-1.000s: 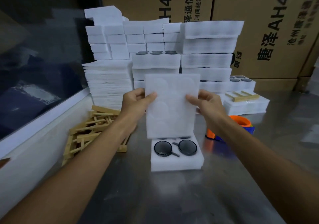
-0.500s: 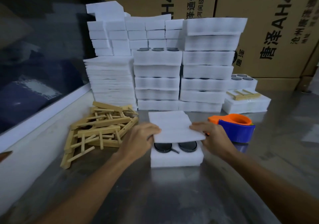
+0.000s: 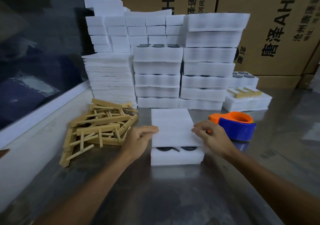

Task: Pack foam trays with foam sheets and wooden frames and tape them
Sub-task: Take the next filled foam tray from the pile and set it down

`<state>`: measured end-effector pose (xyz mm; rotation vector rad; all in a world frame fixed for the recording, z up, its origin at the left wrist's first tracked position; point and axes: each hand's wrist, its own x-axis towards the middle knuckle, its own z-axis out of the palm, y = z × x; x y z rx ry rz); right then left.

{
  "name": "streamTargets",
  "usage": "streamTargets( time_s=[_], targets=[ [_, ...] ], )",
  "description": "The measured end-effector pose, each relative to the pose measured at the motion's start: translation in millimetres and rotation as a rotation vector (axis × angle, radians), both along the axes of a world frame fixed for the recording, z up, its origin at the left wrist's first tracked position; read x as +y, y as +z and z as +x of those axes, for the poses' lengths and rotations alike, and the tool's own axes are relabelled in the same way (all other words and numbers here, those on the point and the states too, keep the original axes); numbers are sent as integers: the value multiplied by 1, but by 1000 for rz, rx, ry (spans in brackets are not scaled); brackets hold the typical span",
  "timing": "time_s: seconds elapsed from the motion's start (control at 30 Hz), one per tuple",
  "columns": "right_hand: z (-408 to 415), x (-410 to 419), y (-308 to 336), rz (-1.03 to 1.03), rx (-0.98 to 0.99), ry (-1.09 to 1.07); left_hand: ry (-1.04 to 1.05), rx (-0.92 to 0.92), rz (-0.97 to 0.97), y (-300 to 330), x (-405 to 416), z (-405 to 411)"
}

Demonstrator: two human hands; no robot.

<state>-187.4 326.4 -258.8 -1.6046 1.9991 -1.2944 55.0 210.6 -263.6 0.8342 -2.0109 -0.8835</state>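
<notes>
A thin white rectangular foam sheet (image 3: 173, 127) lies over a thick white foam tray (image 3: 176, 157) on the grey metal table (image 3: 155, 198), covering most of the tray's top. Only the tray's near edge is uncovered, where the rims of 2 dark round pieces (image 3: 164, 149) show in their recesses. The left hand (image 3: 139, 139) pinches the sheet's left edge with curled fingers, and the right hand (image 3: 210, 136) pinches the right edge the same way (both thumbs are hidden, so how far under the sheet they reach cannot be told).

Just left of the tray, touching the table, is a loose heap of light wooden frames (image 3: 97, 127) made of slats and dowels. Just right of the right hand sits an orange and blue plastic tape dispenser (image 3: 237, 126).

Behind the tray, stacks of white foam trays (image 3: 207, 65) rise against brown cardboard boxes (image 3: 270, 25) printed with black characters. To their left is a tall pile of thin white foam sheets (image 3: 110, 79) with white foam blocks (image 3: 110, 32) on top. At the far right, 1 wooden frame (image 3: 244, 92) lies flat on a low white foam tray (image 3: 247, 102), and behind it another tray (image 3: 245, 80) shows 4 dark round pieces in its recesses.
</notes>
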Motion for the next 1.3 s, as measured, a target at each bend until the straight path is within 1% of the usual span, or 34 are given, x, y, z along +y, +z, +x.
streamTargets(
  time_s=[0.07,0.13,0.17,0.2,0.27,0.3,0.53,0.63,0.7,0.8,0.9,0.93,1.0,1.07,1.1,1.2,1.3],
  targets=[
    [4,-12,6,28,-67,-60,58,60,66,6,-1,-9],
    [12,-22,10,108,-249,-44,113,20,111,9,-1,-19],
    [15,-24,9,166,-337,-11,113,-21,178,9,-1,-24],
    [17,-26,6,216,-378,19,92,-54,272,8,0,-27],
    [18,-27,-2,249,-329,31,20,-83,434,5,3,-32],
    [17,-25,-5,236,-314,30,5,-89,453,2,5,-33],
    [11,-22,-13,180,-330,34,16,-72,390,-10,7,-32],
    [8,-26,-12,207,-318,23,43,-77,375,-9,6,-34],
    [6,-32,-6,232,-269,-11,54,-95,386,-4,3,-36],
    [2,-45,8,315,-136,-96,84,-196,374,13,-7,-42],
    [4,-57,16,378,50,-135,164,-314,242,32,-14,-48],
    [6,-60,15,383,75,-122,197,-372,198,33,-15,-52],
    [10,-63,10,402,39,-65,265,-491,130,29,-12,-58],
    [11,-62,6,401,-53,-27,276,-494,107,16,-9,-63],
    [11,-61,4,395,-89,-19,259,-464,137,10,-8,-64],
    [9,-58,2,363,-152,-22,176,-336,348,3,-13,-64],
    [9,-58,2,336,-202,-25,134,-280,442,0,-18,-60]
  ],
)
